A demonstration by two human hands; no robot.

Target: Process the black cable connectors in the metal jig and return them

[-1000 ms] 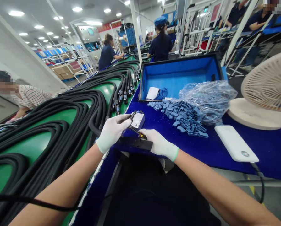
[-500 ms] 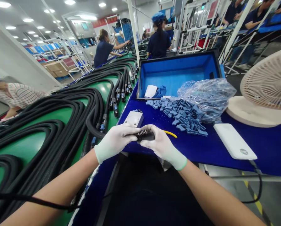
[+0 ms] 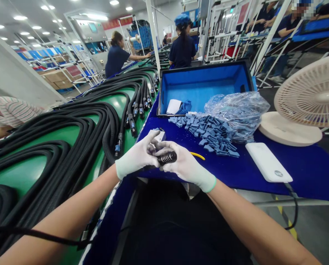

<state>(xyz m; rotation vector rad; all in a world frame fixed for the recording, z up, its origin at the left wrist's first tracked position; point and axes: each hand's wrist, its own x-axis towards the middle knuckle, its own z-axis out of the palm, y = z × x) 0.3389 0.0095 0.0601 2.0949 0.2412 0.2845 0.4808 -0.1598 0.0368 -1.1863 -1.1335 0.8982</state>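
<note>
My left hand (image 3: 139, 154), in a white glove, has its fingers closed around the left part of a black hose end (image 3: 167, 158) with a ribbed, spring-like section. My right hand (image 3: 182, 162), gloved too, grips the right part of the same piece, its fingertips close to those of my left hand. Just behind the hands sits a grey metal block (image 3: 161, 135), partly covered by them. A yellow strip (image 3: 198, 156) lies right of my right hand. Beyond it is a pile of small blue clips (image 3: 208, 132).
Black hoses (image 3: 98, 110) cover the green table at left. Behind the clips are a blue bin (image 3: 203, 82) and a clear plastic bag (image 3: 239, 114). A white power bank (image 3: 268, 162) and a fan (image 3: 319, 92) stand at right. Other people are farther back.
The black piece has turned in my hands and its ribbed section now faces more toward me. My left hand's fingers have lifted and spread somewhat. The whole view has shifted slightly.
</note>
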